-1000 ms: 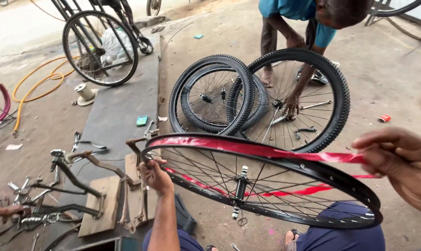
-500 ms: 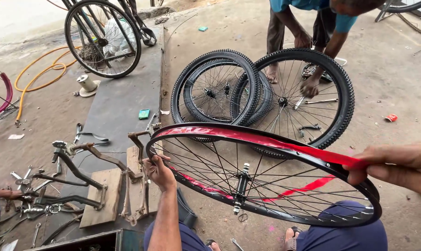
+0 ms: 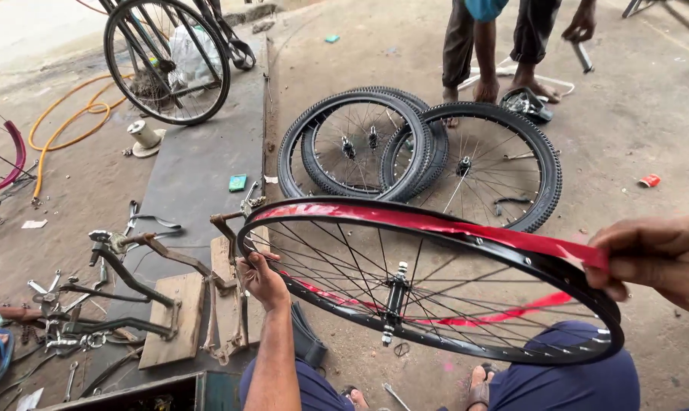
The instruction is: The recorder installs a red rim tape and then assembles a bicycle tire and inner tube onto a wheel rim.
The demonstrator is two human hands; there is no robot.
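A black spoked bicycle rim (image 3: 512,352) lies tilted across my lap. A red rim strip (image 3: 436,224) runs along its far edge and lifts off at the right. My left hand (image 3: 262,280) grips the rim's left edge. My right hand (image 3: 657,255) pinches the free end of the red strip near the rim's right side. The hub (image 3: 394,302) sits in the middle of the spokes.
Three tyred wheels (image 3: 405,152) lie on the ground ahead, with another person (image 3: 504,53) bent over them. A metal truing stand (image 3: 146,281) on wooden blocks stands at my left, with spanners scattered around. A bicycle wheel (image 3: 165,61) and orange hose (image 3: 63,129) lie at the far left.
The rim has stayed in my lap while my right hand drew the red strip further right along it. The other person has straightened up and moved away from the wheels.
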